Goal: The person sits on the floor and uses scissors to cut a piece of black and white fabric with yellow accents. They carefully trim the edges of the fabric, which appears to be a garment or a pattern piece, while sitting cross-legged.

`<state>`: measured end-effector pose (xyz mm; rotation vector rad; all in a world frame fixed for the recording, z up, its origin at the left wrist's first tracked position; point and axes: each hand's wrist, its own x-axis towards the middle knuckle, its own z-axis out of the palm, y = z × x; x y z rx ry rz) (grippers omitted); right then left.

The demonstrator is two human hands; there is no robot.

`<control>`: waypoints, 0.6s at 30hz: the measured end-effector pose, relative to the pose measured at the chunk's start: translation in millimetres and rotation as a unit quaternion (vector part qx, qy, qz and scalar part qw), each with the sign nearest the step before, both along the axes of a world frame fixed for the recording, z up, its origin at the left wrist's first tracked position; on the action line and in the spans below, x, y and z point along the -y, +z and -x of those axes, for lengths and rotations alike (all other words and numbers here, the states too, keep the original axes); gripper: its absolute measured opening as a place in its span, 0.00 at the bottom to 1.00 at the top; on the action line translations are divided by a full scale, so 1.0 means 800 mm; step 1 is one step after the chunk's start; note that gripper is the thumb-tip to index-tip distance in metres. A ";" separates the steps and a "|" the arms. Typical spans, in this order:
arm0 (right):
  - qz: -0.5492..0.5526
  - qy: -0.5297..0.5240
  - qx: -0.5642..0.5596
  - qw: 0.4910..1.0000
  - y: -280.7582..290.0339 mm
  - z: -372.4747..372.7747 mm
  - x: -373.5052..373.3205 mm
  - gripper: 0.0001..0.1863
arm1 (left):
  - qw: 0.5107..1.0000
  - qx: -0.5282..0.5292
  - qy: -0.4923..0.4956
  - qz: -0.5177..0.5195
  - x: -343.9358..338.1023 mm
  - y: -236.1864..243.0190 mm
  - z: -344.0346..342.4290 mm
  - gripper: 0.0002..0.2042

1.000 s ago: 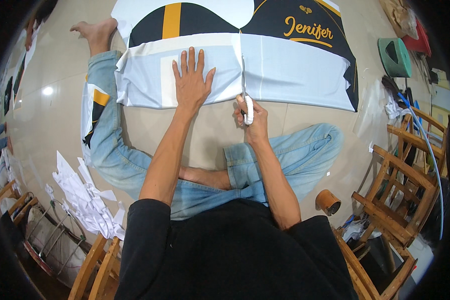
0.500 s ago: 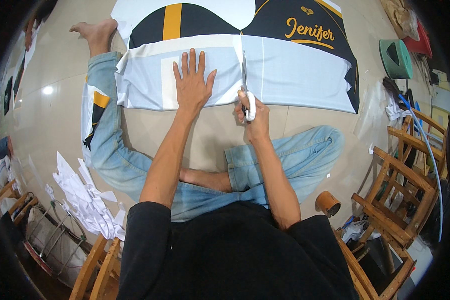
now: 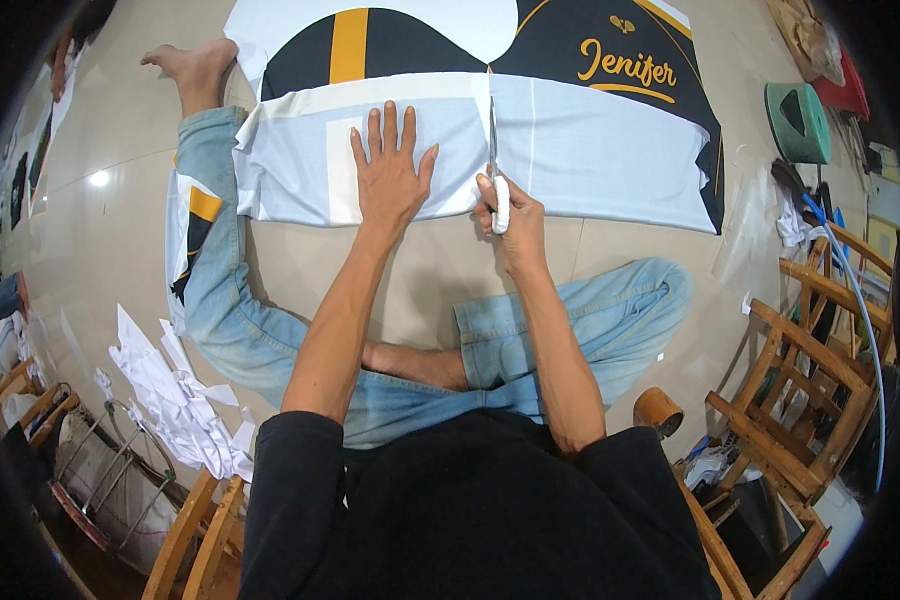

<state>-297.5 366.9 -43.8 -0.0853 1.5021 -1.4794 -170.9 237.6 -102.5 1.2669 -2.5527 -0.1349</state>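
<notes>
Head view, looking down at a tiled floor with a seated person, legs in blue jeans, one leg stretched far left, the other folded near right. Left hand flat and open, fingers spread, palm pressed on the pale printed fabric sheet, gripping nothing. Right hand just right of it, closed around the white-wrapped handle of scissors, blades pointing far, lying along a straight cut line in the sheet. Sheet spread on the floor just beyond the knees, running left to right; near band pale blue-grey with white strips, far part black with an orange stripe at left and orange script at right. Left end of the sheet draped over the stretched leg. Bare foot at far left, just off the sheet's corner. Near left, a heap of white paper scraps on the floor beside a wire rack. Right side crowded: wooden chairs, a green tape dispenser-like object far right, a brown tape roll near the folded knee, a blue hose curving over the chairs. Black sleeves and shirt filling the near edge.
</notes>
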 end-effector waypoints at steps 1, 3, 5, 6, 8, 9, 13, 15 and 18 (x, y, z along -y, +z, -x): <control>-0.005 0.002 0.001 1.000 0.003 0.001 0.000 0.24 | 1.000 0.002 0.001 0.000 0.000 0.000 0.000 0.31; -0.009 0.004 0.001 1.000 0.007 0.006 0.002 0.23 | 1.000 0.003 0.002 0.001 0.000 0.000 0.000 0.31; -0.007 0.006 -0.001 1.000 0.008 0.013 0.007 0.22 | 1.000 0.000 0.003 0.001 -0.001 -0.001 0.001 0.31; -0.005 0.001 0.005 1.000 0.009 0.016 0.013 0.22 | 1.000 0.004 0.004 -0.002 -0.001 0.000 0.001 0.31; -0.001 -0.009 0.018 1.000 0.011 0.020 0.025 0.21 | 1.000 0.012 0.007 -0.007 -0.001 0.002 0.002 0.31; -0.001 -0.009 0.016 1.000 0.011 0.022 0.029 0.21 | 1.000 0.016 0.007 -0.008 -0.001 0.003 0.002 0.31; -0.002 -0.006 0.005 1.000 0.006 0.026 0.037 0.21 | 1.000 0.015 0.005 -0.006 -0.001 0.004 0.002 0.31; -0.004 -0.003 -0.005 1.000 0.004 0.026 0.039 0.21 | 1.000 0.007 0.003 -0.002 -0.001 0.001 0.002 0.31; -0.007 0.000 -0.019 1.000 0.004 0.024 0.040 0.21 | 1.000 0.006 0.003 0.000 0.000 0.000 0.002 0.31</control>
